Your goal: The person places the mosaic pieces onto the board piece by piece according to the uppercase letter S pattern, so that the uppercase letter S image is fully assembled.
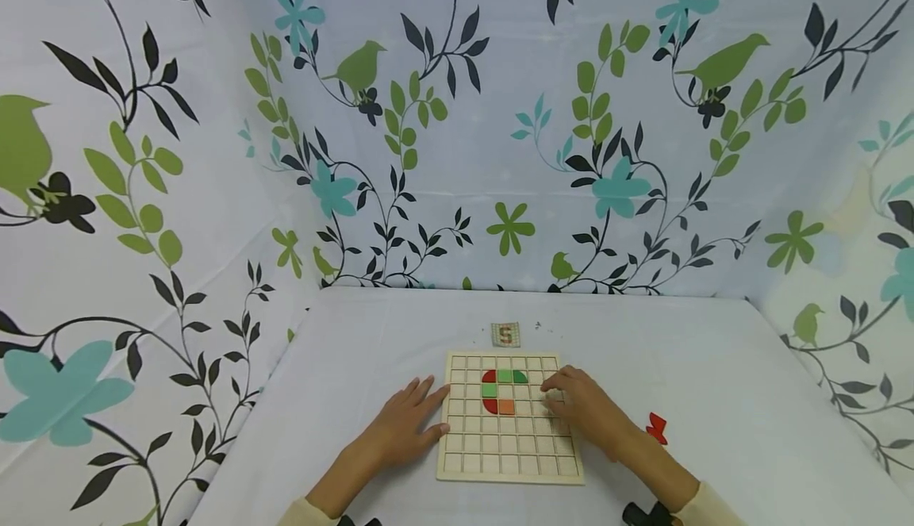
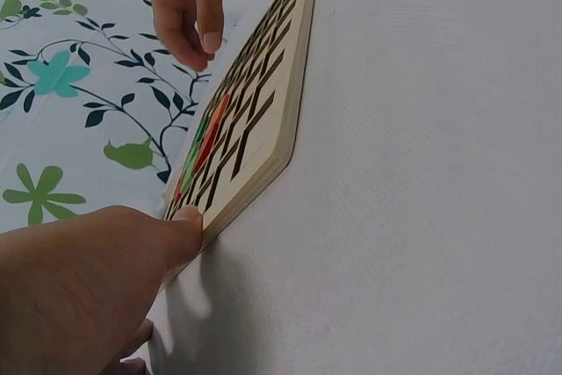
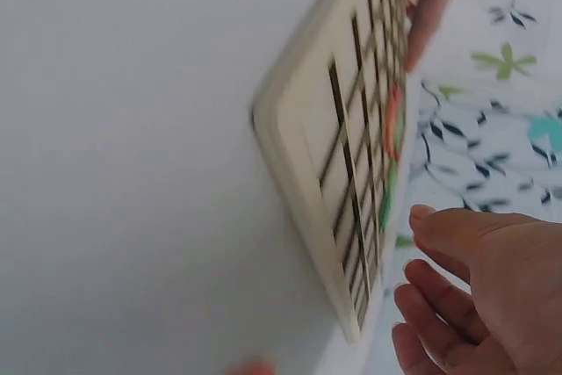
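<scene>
A wooden grid board (image 1: 510,462) lies on the white table. Its upper cells hold red, green and orange tiles: a red rounded tile (image 1: 489,406), an orange square tile (image 1: 506,407) and a green square tile (image 1: 489,390) are among them. My left hand (image 1: 403,424) rests at the board's left edge, fingers extended; in the left wrist view its thumb (image 2: 183,233) touches the rim. My right hand (image 1: 589,411) hovers over the board's right side. Its fingers (image 3: 439,300) are loosely bent and apart from the thumb, with nothing between them.
Beyond the board lies a small card (image 1: 506,335) with a red-brown figure on it. Red pieces (image 1: 656,428) lie on the table (image 1: 750,431) right of my right forearm. A patterned cloth (image 1: 457,153) with leaves and birds hangs behind and at the sides.
</scene>
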{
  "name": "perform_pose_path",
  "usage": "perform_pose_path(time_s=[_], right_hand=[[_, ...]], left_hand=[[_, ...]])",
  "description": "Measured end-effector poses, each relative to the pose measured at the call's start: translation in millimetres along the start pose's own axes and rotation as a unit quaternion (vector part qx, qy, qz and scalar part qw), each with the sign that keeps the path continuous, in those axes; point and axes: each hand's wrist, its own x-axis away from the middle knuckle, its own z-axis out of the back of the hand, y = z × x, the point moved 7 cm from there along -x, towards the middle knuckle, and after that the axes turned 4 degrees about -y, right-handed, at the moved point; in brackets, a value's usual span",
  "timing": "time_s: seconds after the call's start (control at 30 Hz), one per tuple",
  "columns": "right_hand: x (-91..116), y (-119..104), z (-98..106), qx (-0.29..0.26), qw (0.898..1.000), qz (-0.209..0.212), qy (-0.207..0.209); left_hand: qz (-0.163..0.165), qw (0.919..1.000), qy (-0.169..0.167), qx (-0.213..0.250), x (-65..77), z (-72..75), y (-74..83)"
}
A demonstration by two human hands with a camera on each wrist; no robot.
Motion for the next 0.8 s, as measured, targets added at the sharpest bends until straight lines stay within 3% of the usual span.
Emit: perform_pose_path(time_s=[0.23, 0.37, 0.5, 0.63, 0.8], right_hand=[[34.3, 50.6, 52.9, 0.036, 0.997, -0.055, 0.031], [53.0, 85.8, 69.1, 0.046, 0.991, -0.127, 0.010], [67.1, 110.1, 72.3, 0.038, 0.982, -0.182, -0.030], [73.9, 115.8, 69.5, 0.027, 0.983, -0.178, -0.039], [71.4, 113.9, 68.7, 0.025, 0.989, -0.144, -0.020]], left_hand=[[-0.009, 0.9999, 0.008, -0.003, -1.0, 0.8, 1.0], [-0.011, 0.9999, 0.009, -0.003, -1.0, -0.2, 0.6], [-0.012, 0.9999, 0.007, -0.002, 0.1, 0.1, 0.8], [-0.007, 1.0000, 0.003, 0.001, 0.3, 0.2, 0.2], [-0.006, 1.0000, 0.000, 0.006, 0.0, -0.2, 0.5]])
